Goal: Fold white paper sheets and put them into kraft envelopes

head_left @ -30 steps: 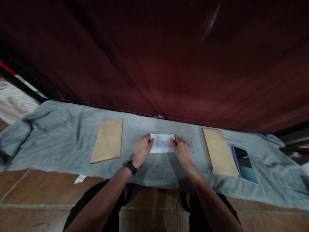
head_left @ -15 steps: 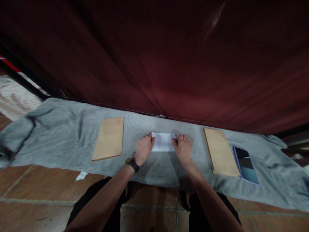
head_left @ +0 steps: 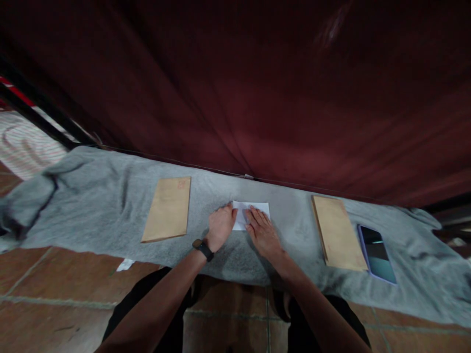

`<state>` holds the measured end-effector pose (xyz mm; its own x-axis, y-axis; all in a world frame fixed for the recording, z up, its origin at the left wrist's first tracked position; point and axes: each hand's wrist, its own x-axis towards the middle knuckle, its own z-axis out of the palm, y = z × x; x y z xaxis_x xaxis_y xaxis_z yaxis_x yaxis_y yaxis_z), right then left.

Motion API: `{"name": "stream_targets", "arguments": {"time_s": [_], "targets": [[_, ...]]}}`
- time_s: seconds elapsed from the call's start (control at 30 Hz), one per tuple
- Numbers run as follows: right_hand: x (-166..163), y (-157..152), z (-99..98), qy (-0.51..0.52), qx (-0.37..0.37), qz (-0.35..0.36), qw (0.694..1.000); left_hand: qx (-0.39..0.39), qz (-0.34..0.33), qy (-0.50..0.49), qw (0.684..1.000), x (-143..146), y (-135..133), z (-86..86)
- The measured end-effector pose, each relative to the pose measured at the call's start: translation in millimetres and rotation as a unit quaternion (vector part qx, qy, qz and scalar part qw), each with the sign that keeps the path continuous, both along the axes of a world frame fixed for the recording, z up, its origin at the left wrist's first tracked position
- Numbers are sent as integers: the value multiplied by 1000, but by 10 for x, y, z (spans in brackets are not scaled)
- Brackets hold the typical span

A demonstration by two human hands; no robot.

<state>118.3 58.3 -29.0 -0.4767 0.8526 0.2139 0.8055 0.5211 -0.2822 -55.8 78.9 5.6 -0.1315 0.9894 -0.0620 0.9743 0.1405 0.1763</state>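
Observation:
A white sheet of paper point(head_left: 240, 220), folded into a small rectangle, lies on the grey cloth point(head_left: 217, 264) in front of me. At its left edge my left hand point(head_left: 221, 225) is closed, thumb on top and curled fingers beside it, gripping the paper. My right hand point(head_left: 263, 233) rests flat over the right half, fingers stretched out and pointing up and left. Part of the paper is hidden under this palm. A dark watch point(head_left: 203, 248) is on my left wrist.
Brown envelopes lie on both sides: a left envelope point(head_left: 168, 210) with a red stamp mark, and a right stack of envelopes point(head_left: 338, 233). Beside that stack is a phone point(head_left: 377, 255) in a purple case. A dark red curtain point(head_left: 243, 98) hangs behind. A white scrap point(head_left: 125, 264) lies on the tiled floor.
My right hand has let go of the paper's right edge and moved left onto its face, fingers now flat. The left hand stays at the left edge.

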Motion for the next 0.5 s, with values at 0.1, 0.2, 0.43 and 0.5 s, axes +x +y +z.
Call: {"name": "stream_targets", "arguments": {"time_s": [0.1,0.2,0.43,0.5], "targets": [[12,-32,-38,-30,0,-13,999,0,-2,-4,1000,3,0,8],[16,-48,-79,-44,7,-21,999,0,-1,-9,1000,-5,5,2],[-12,-44,-102,-61,25,-32,997,86,-36,-7,996,42,-26,18],[-17,-42,-107,-70,26,-33,997,134,-107,-31,985,140,-81,-30]]}}
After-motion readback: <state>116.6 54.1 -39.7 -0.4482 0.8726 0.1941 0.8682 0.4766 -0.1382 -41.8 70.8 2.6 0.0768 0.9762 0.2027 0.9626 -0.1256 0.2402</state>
